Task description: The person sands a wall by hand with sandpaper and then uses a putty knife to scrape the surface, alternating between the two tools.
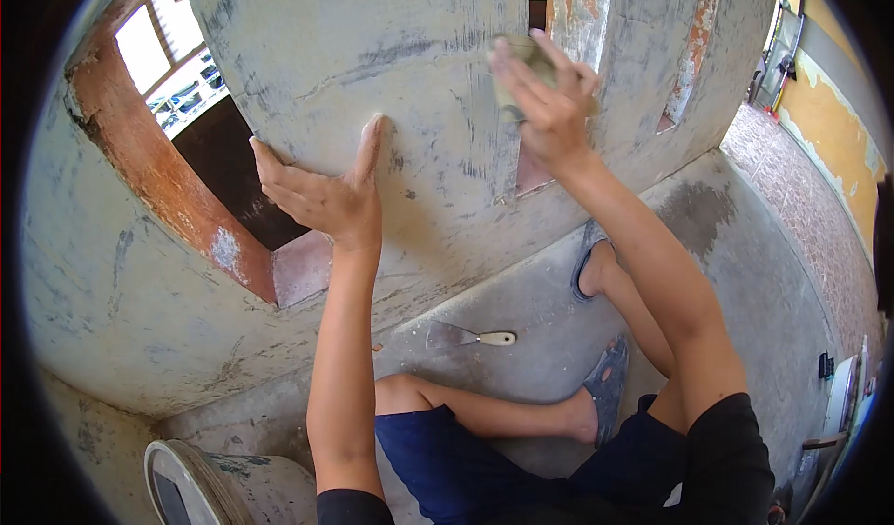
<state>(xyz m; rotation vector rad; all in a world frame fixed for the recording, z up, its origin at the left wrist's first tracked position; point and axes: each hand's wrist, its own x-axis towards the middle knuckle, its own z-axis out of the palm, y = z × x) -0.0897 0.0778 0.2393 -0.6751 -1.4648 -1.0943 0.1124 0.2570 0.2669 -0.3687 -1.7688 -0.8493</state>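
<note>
My left hand (pixel 331 190) is open against the worn, pale wall (pixel 438 143), thumb pointing up and fingers spread toward the edge of the left opening. Higher and to the right, my right hand (pixel 554 97) presses a greenish-brown piece of sandpaper (pixel 531 57) to the wall beside a narrow opening. Motion smears this hand and the sheet a little, and the fingers cover part of it. Dark scrapes and patchy paint mark the wall's surface.
A putty knife (pixel 470 337) with a pale handle lies on the concrete floor (pixel 559 367) by my legs. At lower left stands a stained bucket (pixel 233 483). Slot openings (pixel 168 190) with orange-red sides cut through the wall. Several items lean at the right edge.
</note>
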